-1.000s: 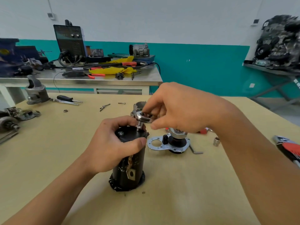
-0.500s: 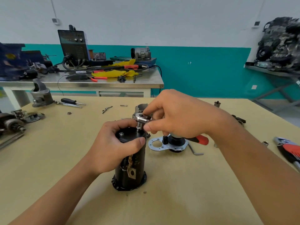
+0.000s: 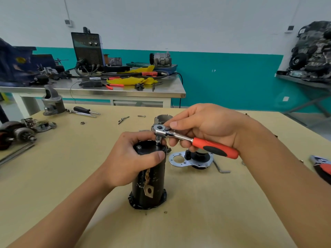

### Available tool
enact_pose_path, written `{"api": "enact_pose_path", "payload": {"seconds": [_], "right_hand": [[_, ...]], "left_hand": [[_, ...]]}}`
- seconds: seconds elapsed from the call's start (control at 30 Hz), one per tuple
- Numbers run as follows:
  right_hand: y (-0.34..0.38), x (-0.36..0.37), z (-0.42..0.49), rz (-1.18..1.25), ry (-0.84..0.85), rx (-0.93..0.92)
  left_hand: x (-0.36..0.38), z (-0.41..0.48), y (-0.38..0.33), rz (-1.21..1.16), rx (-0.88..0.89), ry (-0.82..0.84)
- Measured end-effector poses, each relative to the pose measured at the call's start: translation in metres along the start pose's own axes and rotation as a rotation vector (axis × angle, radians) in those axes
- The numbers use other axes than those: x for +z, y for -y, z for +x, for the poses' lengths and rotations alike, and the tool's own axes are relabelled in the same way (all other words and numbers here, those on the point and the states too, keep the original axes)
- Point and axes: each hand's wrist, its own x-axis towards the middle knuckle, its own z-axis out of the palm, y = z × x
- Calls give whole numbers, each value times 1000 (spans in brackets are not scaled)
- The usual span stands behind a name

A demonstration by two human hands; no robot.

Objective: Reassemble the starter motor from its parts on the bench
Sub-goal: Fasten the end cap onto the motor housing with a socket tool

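While the left hand grips the upright starter motor body mid desk, probably so it can't spin, the right hand pinches the ratchet head on top, handle toward 4 o'clock

Rear: stainless-steel tabletop carrying black box-shaped welding machine, crumpled yellow cloth, red-handled pliers, silver compressor unit on flat blue case. Far right: dark engine assembly on grey metal shelf.
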Motion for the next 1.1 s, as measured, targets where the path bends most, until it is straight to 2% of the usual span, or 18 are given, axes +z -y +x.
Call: {"api": "enact_pose_path", "payload": {"seconds": [0.17,0.3,0.37,0.43,0.57,0.67,0.77,0.87,1.1], "right_hand": [[-4,-3,3,122,65,40],[-8,0,4,95,141,53],[-8,4,4,54,119,37],[-2,7,-1,-106,16,-14],[14,8,-15,-855,-185,-239],[17,20,-17,-1090,-259,-430],[17,32,-12,-1133,-266,-507],[19,33,-12,-1090,-243,-434],[22,32,-22,-1217,-228,-296]], "left_hand": [[0,0,2,-7,-8,-7],[0,1,3,6,-7,-6],[-1,1,3,8,2,-1],[0,1,3,-1,5,6],[0,3,2,-15,1,43],[-1,2,-2,-57,-6,138],[-5,1,-3,-140,-13,225],[-7,0,0,-147,-22,218],[-3,-1,-1,-62,-33,135]]}}
